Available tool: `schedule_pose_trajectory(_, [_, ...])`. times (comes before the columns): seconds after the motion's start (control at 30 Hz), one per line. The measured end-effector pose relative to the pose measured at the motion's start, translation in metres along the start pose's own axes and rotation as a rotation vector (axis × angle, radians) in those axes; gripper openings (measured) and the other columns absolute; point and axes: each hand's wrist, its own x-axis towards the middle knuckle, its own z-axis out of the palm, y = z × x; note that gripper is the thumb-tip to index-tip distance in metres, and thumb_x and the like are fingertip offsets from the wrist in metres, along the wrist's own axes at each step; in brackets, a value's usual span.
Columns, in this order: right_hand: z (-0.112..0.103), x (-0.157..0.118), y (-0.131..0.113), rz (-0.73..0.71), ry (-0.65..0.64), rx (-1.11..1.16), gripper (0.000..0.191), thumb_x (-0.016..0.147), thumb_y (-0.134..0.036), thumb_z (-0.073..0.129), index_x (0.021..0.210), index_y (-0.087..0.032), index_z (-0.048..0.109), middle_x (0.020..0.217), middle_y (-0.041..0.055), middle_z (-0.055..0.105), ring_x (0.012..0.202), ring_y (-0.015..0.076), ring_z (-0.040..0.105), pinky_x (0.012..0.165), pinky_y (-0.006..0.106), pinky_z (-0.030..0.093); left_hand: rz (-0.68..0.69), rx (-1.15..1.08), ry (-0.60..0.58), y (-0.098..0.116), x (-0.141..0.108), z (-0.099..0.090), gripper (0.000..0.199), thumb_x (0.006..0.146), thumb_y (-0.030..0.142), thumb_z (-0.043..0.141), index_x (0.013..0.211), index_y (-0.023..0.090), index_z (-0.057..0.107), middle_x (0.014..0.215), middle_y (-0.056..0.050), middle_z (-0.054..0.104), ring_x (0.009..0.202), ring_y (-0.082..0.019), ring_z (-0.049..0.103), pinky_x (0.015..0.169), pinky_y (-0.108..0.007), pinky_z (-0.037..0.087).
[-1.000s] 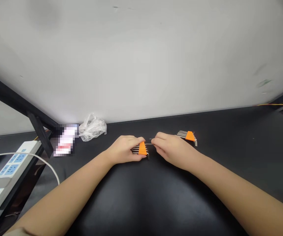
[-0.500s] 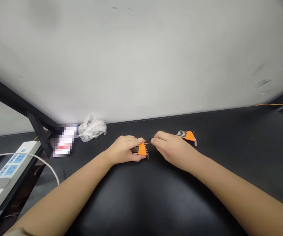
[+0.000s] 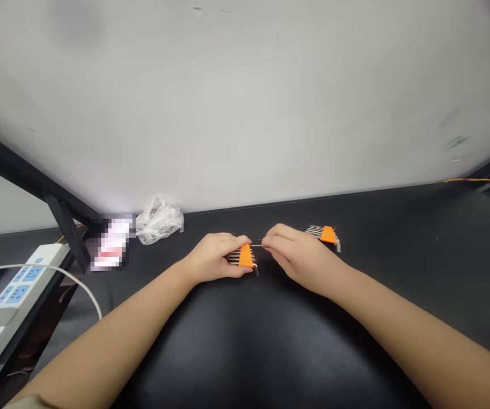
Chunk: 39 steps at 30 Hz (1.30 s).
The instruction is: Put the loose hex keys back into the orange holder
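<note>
An orange hex key holder [image 3: 245, 255] with several metal L-shaped keys lies on the black table, gripped at its edges by the thumb and fingers of my left hand [image 3: 215, 258]. Just to its right, my right hand [image 3: 294, 253] pinches a thin hex key [image 3: 257, 245]. That key spans the short gap between my right fingertips and the holder's upper end; whether its tip sits in a slot I cannot tell. Behind my right hand rests a second orange hex key holder [image 3: 328, 234], filled with keys and partly covered by the hand.
A crumpled clear plastic bag [image 3: 160, 220] lies by the wall at the back left, beside a pixelated flat item [image 3: 112, 244]. A white power strip [image 3: 23, 284] with blue sockets and a white cable [image 3: 94, 292] are at the left. A black metal frame [image 3: 68, 227] stands there too.
Hardly anything differs. The view has shifted very slightly, and both hands keep their hold on the holder and the thin hex key.
</note>
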Motion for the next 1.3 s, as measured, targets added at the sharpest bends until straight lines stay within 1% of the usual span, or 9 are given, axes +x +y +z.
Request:
schedule_pose_trajectory(0.23, [-0.008, -0.001, -0.001, -0.021, -0.028, -0.014, 0.026, 0.100, -0.011, 0.043, 0.106, -0.020, 0.066, 0.106, 0.0072, 0.065, 0.083, 0.0160, 0.062, 0.074, 0.030, 0.052, -0.005, 0.002, 0.008, -0.001, 0.000, 0.001, 0.048, 0.084, 0.046, 0.073, 0.124, 0.023, 0.060, 0.081, 0.001, 0.064, 0.074, -0.015, 0.060, 0.072, -0.026, 0.045])
schedule_pose_trajectory(0.37, [-0.009, -0.001, -0.001, -0.018, -0.019, -0.034, 0.026, 0.100, -0.012, 0.043, 0.106, -0.020, 0.066, 0.106, 0.0079, 0.065, 0.082, 0.0167, 0.062, 0.072, 0.030, 0.051, -0.002, 0.006, 0.019, -0.001, 0.000, 0.001, 0.051, 0.084, 0.051, 0.072, 0.125, 0.023, 0.060, 0.081, 0.000, 0.065, 0.074, -0.015, 0.061, 0.071, -0.027, 0.045])
schedule_pose_trajectory(0.63, [-0.009, -0.001, -0.003, -0.031, 0.002, -0.017, 0.026, 0.099, -0.009, 0.043, 0.105, -0.020, 0.066, 0.105, 0.0073, 0.065, 0.085, 0.0162, 0.062, 0.075, 0.029, 0.051, 0.013, 0.020, 0.021, -0.001, -0.001, 0.001, 0.049, 0.085, 0.050, 0.072, 0.124, 0.022, 0.060, 0.078, 0.001, 0.062, 0.071, -0.014, 0.058, 0.070, -0.026, 0.044])
schedule_pose_trajectory(0.77, [-0.004, -0.001, 0.000, -0.080, 0.045, -0.045, 0.027, 0.097, -0.006, 0.043, 0.104, -0.019, 0.066, 0.104, 0.0074, 0.063, 0.082, 0.0154, 0.059, 0.072, 0.028, 0.049, 0.048, 0.005, 0.061, -0.003, -0.001, 0.001, 0.050, 0.086, 0.051, 0.072, 0.124, 0.021, 0.059, 0.078, 0.001, 0.062, 0.070, -0.013, 0.057, 0.069, -0.025, 0.043])
schedule_pose_trajectory(0.93, [-0.001, -0.001, -0.002, -0.150, -0.011, -0.122, 0.029, 0.093, -0.004, 0.043, 0.103, -0.018, 0.067, 0.107, 0.0097, 0.062, 0.087, 0.0185, 0.058, 0.072, 0.031, 0.049, 0.076, -0.015, 0.070, -0.002, 0.000, 0.001, 0.049, 0.087, 0.052, 0.071, 0.122, 0.020, 0.060, 0.077, 0.001, 0.061, 0.068, -0.013, 0.054, 0.068, -0.025, 0.043])
schedule_pose_trajectory(1.07, [0.007, 0.004, -0.005, -0.072, 0.017, 0.222, 0.026, 0.098, -0.010, 0.046, 0.106, -0.021, 0.068, 0.105, 0.0072, 0.065, 0.088, 0.0165, 0.060, 0.077, 0.031, 0.051, 0.105, -0.033, 0.075, 0.001, 0.001, 0.001, 0.044, 0.087, 0.053, 0.071, 0.117, 0.021, 0.063, 0.073, 0.002, 0.057, 0.067, -0.013, 0.053, 0.067, -0.025, 0.042])
schedule_pose_trajectory(1.13, [0.013, 0.007, -0.004, 0.058, 0.048, 0.473, 0.017, 0.098, -0.017, 0.052, 0.102, -0.021, 0.068, 0.101, 0.0056, 0.067, 0.087, 0.0165, 0.063, 0.079, 0.032, 0.053, 0.106, -0.031, 0.075, 0.001, 0.001, 0.001, 0.044, 0.086, 0.054, 0.071, 0.115, 0.022, 0.064, 0.072, 0.002, 0.055, 0.066, -0.012, 0.051, 0.066, -0.025, 0.042])
schedule_pose_trajectory(1.2, [0.020, 0.010, -0.002, 0.250, 0.037, 0.736, 0.008, 0.096, -0.024, 0.060, 0.098, -0.020, 0.067, 0.094, 0.0040, 0.068, 0.082, 0.0162, 0.064, 0.077, 0.032, 0.055, 0.092, -0.032, 0.075, 0.002, 0.000, 0.001, 0.047, 0.085, 0.055, 0.072, 0.116, 0.021, 0.065, 0.073, 0.001, 0.054, 0.066, -0.013, 0.051, 0.064, -0.024, 0.040])
schedule_pose_trajectory(1.3, [0.025, 0.015, 0.001, 0.439, -0.066, 1.053, 0.018, 0.091, -0.035, 0.069, 0.095, -0.018, 0.065, 0.083, 0.0025, 0.067, 0.073, 0.0153, 0.064, 0.069, 0.032, 0.056, 0.072, -0.057, 0.047, 0.003, 0.000, -0.001, 0.045, 0.086, 0.053, 0.072, 0.116, 0.021, 0.065, 0.077, 0.000, 0.055, 0.067, -0.012, 0.051, 0.063, -0.023, 0.041])
